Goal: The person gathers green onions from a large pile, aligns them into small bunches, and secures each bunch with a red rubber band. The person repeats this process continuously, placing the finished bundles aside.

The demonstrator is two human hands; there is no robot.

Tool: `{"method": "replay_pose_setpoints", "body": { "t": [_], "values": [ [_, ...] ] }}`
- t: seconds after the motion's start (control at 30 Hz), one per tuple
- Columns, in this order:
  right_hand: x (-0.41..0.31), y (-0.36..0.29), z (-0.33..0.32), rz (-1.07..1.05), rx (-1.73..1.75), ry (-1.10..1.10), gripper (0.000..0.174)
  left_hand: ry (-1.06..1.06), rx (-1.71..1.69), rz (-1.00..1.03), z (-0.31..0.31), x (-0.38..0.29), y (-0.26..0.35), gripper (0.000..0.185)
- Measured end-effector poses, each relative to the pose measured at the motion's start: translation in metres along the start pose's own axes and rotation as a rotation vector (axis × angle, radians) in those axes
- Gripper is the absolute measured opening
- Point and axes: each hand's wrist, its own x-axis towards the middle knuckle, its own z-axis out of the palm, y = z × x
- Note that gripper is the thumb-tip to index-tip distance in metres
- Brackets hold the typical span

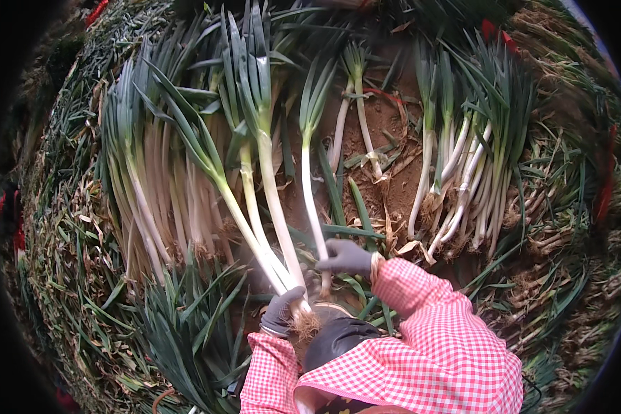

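Note:
My left hand (283, 311), in a grey glove, grips the lower white ends of up to three long green onions (270, 189). Their root tuft (305, 322) sticks out below the fingers, and the green leaves point away from me. Apart from these, a single green onion (310, 186) is held near its root end by my gloved right hand (348, 257). Its leaves also fan out to the far side. My right fingertips are partly hidden behind the palm and stalk.
A dense row of green onions (155, 176) lies at the left, with a smaller pile (471, 171) at the right. Two loose stalks (365, 119) rest on brown soil (365, 137). Cut leaves (191, 321) heap near my left sleeve. Leafy debris (77, 233) spreads around.

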Motion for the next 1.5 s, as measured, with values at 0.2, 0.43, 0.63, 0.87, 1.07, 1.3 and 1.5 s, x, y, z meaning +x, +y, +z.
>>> {"method": "replay_pose_setpoints", "body": {
  "t": [0.2,0.43,0.63,0.87,1.07,1.3,1.5],
  "values": [
    [-0.063,-0.105,-0.005,-0.252,-0.527,-0.168,0.063,-0.083,-0.068,-0.116,0.031,-0.033,0.023,0.035],
    [-0.145,-0.162,-0.036,-0.525,-0.371,0.024,0.056,-0.228,-0.074,-0.175,0.104,-0.111,0.032,0.042],
    [-0.21,-0.161,0.03,-1.332,-1.053,0.182,0.101,-0.111,0.327,-0.087,0.132,-0.26,-0.029,0.053],
    [-0.304,-0.115,0.198,-1.866,-0.592,0.345,0.058,0.085,0.929,0.145,0.129,-0.379,-0.118,0.061],
    [-0.307,-0.085,0.23,-1.707,-0.827,0.523,0.033,0.151,1.043,0.589,0.104,-0.348,-0.15,0.066],
    [-0.257,-0.082,0.234,-1.619,-0.944,0.556,0.033,0.16,1.045,0.853,0.072,-0.338,-0.152,0.071],
    [-0.268,-0.076,0.224,-1.615,-0.979,0.766,0.04,0.163,0.864,1.047,0.005,-0.358,-0.163,0.076]
  ]
}}
